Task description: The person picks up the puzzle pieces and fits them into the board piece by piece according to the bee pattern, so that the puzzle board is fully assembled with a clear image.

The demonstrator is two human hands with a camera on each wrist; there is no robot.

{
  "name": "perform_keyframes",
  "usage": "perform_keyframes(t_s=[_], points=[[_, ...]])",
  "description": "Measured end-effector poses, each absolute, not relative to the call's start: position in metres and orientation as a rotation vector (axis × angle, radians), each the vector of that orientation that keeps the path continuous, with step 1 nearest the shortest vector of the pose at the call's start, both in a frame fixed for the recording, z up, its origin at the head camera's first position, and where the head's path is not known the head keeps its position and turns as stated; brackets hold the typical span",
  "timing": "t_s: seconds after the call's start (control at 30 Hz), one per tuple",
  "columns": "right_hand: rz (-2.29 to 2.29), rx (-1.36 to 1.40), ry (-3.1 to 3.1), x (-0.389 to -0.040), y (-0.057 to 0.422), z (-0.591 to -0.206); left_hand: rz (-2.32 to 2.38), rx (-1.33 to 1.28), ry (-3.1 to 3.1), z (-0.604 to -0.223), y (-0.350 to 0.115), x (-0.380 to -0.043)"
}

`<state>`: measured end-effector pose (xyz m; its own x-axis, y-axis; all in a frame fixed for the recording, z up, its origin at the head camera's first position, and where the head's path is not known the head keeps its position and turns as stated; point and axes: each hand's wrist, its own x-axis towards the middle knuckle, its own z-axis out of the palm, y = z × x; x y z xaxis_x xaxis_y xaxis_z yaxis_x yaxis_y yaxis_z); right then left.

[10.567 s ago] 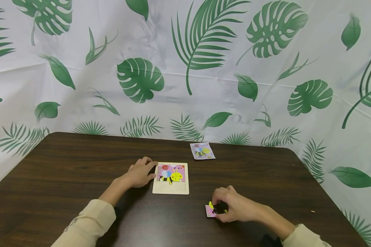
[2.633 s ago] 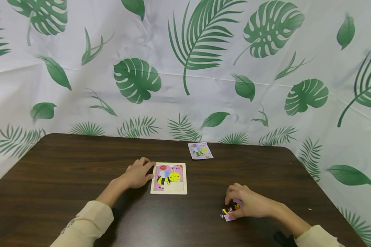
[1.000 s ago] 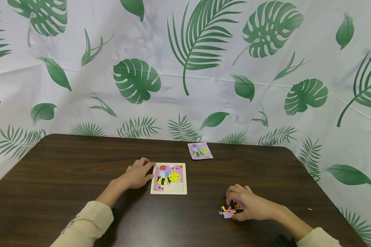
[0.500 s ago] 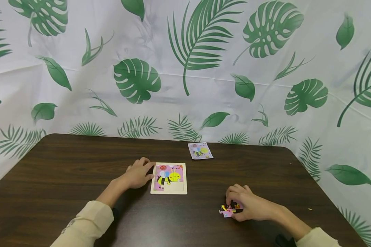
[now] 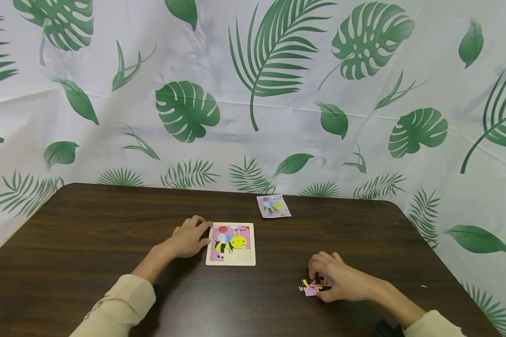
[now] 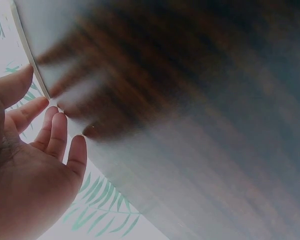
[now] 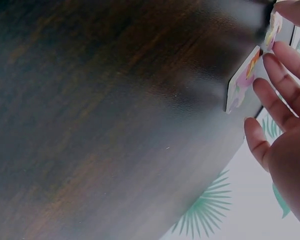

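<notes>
A pale wooden puzzle tray (image 5: 229,263) lies flat on the table. Bee-picture pieces (image 5: 238,242) fill its upper part and lower left corner; bare wood shows at the lower right. My left hand (image 5: 189,238) rests at the tray's left side, its index fingertip at the upper left corner and thumb at the edge; the left wrist view shows loosely extended fingers. Over to the right, my right hand (image 5: 335,276) pinches a pink, yellow and black puzzle piece (image 5: 310,291) between thumb and index finger. Another pink and orange puzzle piece (image 7: 243,80) lies under that hand's other fingers.
Behind the tray a paper card (image 5: 273,206) with the same bee picture lies on the dark wooden table (image 5: 152,206). A leaf-patterned white cloth (image 5: 278,140) hangs along the far edge. A tiny pale speck (image 5: 423,286) sits on the table at right.
Since the oldest frame, a piece has been added at the tray's lower left, and my right hand has shifted slightly right. Over the last second both hands have stayed nearly still.
</notes>
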<state>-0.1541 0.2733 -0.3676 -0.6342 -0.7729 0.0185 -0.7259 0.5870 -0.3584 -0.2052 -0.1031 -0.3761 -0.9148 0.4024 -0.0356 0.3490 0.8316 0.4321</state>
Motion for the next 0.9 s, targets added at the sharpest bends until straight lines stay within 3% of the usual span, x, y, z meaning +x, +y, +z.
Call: perform_keyframes(t_s=[0.9], points=[[-0.560,-1.211,2.707,-0.163,0.255,-0.364,0.636,0.595,2.889,-0.376,-0.103,-0.205]])
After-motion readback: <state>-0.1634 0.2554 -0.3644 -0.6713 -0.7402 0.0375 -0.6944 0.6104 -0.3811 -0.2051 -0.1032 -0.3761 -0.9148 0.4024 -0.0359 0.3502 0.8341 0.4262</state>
